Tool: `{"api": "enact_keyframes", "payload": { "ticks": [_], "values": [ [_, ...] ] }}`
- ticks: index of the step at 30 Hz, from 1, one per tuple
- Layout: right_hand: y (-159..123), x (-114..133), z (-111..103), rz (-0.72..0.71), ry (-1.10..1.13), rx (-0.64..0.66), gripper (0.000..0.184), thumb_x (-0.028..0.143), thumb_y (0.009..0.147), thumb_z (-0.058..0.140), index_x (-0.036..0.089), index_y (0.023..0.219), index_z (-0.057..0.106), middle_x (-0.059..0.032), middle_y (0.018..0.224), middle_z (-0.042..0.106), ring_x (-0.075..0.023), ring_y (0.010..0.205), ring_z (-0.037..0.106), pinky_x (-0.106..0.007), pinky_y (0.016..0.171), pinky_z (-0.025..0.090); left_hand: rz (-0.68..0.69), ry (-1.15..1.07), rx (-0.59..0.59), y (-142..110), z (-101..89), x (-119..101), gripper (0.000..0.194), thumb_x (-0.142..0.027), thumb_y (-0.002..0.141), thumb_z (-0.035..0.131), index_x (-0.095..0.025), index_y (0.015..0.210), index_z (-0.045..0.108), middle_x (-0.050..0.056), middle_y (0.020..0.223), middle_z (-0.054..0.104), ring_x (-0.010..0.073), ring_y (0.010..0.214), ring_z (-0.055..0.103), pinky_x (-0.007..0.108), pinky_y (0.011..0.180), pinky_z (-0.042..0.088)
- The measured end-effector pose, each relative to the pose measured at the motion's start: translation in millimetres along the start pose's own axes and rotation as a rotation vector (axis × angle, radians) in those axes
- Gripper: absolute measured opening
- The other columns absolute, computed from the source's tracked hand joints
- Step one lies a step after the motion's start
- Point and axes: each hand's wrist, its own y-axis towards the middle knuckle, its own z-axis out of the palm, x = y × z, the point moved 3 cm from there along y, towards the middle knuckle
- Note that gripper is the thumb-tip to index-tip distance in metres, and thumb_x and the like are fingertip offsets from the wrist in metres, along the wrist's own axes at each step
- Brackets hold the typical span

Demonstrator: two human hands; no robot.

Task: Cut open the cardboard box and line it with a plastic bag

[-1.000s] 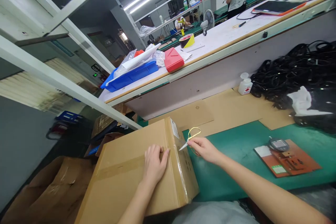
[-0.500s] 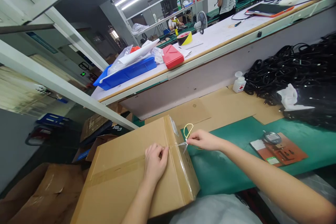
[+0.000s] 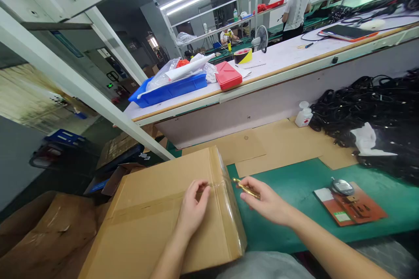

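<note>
A large cardboard box (image 3: 144,235) sealed with brown tape (image 3: 153,204) lies in front of me. Over its top, close to the taped right edge, is my left hand (image 3: 193,207), with fingers curled and thumb tip near the index fingertip at the tape seam. Anything pinched there is too small to make out. My right hand (image 3: 266,200) is just right of the box, above the green table mat, closed around gold-handled scissors (image 3: 248,189). The scissors are apart from the box, and their blades are mostly hidden.
A digital dial gauge (image 3: 342,186) lies on an orange-brown sheet (image 3: 363,207) at right. Behind are flat cardboard (image 3: 278,144), a white bottle (image 3: 303,115) and piled black cables (image 3: 376,104). A raised shelf holds a blue tray (image 3: 173,91) and red case (image 3: 228,76). A co-worker (image 3: 296,6) stands beyond.
My right hand has drawn the scissors away from the box's right edge and turned them in its grip. My left hand stays near the seam, its fingers slightly raised. The view has shifted a little.
</note>
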Motion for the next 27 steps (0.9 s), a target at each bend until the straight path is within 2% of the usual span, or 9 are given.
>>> {"api": "enact_keyframes", "payload": {
  "ticks": [3,5,7,9,12,15,20,24,27],
  "values": [
    [-15,17,10,-0.055,-0.045,0.019,0.033,0.047,0.097,0.043,0.019,0.086,0.058,0.0012,0.070,0.050,-0.0125,0.063,0.048,-0.025,0.058,0.041,-0.087,-0.259,0.143,-18,6.3,-22,0.036,-0.044,0.093,0.053,-0.022,0.121,0.059,0.007,0.119,0.066,0.0215,0.110,0.060,0.035,0.098,0.046],
    [-19,25,16,-0.070,0.022,-0.008,0.039,0.051,0.096,0.044,0.019,0.080,0.057,0.0020,0.063,0.049,-0.0115,0.057,0.047,-0.025,0.055,0.040,-0.157,-0.490,0.279,-30,14.8,-38,0.041,-0.044,0.091,0.057,-0.022,0.126,0.058,0.008,0.123,0.065,0.0222,0.114,0.058,0.036,0.102,0.044],
    [-21,28,21,-0.037,0.185,-0.046,0.042,0.056,0.094,0.047,0.018,0.080,0.057,0.0032,0.059,0.049,-0.0104,0.051,0.046,-0.023,0.049,0.041,-0.202,-0.680,0.395,-38,23.1,-51,0.037,-0.045,0.091,0.059,-0.019,0.117,0.063,0.009,0.116,0.067,0.0219,0.106,0.061,0.034,0.096,0.048],
    [-21,29,24,0.024,0.323,-0.059,0.045,0.061,0.090,0.050,0.018,0.084,0.059,0.0044,0.055,0.049,-0.0092,0.044,0.045,-0.022,0.044,0.039,-0.269,-0.817,0.449,-44,29.6,-57,0.036,-0.049,0.091,0.058,-0.015,0.096,0.067,0.009,0.095,0.071,0.0182,0.083,0.066,0.029,0.078,0.053],
    [-20,27,27,0.093,0.406,-0.077,0.051,0.068,0.086,0.052,0.017,0.084,0.058,0.0056,0.048,0.049,-0.0078,0.036,0.042,-0.020,0.038,0.036,-0.373,-0.902,0.441,-49,34.6,-53,0.045,-0.056,0.089,0.057,-0.013,0.075,0.061,0.006,0.067,0.068,0.0121,0.055,0.060,0.023,0.057,0.048],
    [-18,25,24,0.127,0.445,-0.146,0.050,0.068,0.083,0.057,0.018,0.085,0.056,0.0073,0.044,0.048,-0.0072,0.033,0.040,-0.019,0.035,0.034,-0.375,-0.899,0.406,-51,32.6,-48,0.047,-0.058,0.087,0.058,-0.013,0.074,0.060,0.004,0.063,0.064,0.0116,0.053,0.059,0.023,0.055,0.047],
    [-14,28,13,0.091,0.618,-0.343,0.039,0.051,0.077,0.076,0.020,0.082,0.052,0.0127,0.042,0.037,-0.0048,0.034,0.032,-0.016,0.034,0.033,-0.345,-0.795,0.349,-53,20.4,-41,0.050,-0.062,0.085,0.058,-0.014,0.071,0.057,-0.001,0.060,0.056,0.0098,0.049,0.055,0.021,0.051,0.045],
    [-12,30,16,0.111,0.810,-0.409,0.037,0.047,0.076,0.078,0.019,0.082,0.054,0.0080,0.056,0.050,-0.0063,0.045,0.046,-0.018,0.042,0.044,-0.351,-0.835,0.415,-60,23.8,-35,0.048,-0.061,0.089,0.052,-0.016,0.071,0.053,-0.004,0.046,0.050,0.0077,0.040,0.044,0.019,0.046,0.039],
    [-12,28,21,0.105,0.911,-0.502,0.035,0.043,0.074,0.081,0.019,0.083,0.057,0.0045,0.064,0.058,-0.0083,0.057,0.055,-0.018,0.051,0.048,-0.403,-0.911,0.429,-66,30.7,-34,0.048,-0.064,0.088,0.051,-0.017,0.077,0.053,-0.006,0.043,0.047,0.0072,0.036,0.039,0.018,0.041,0.036]
  ]
}}
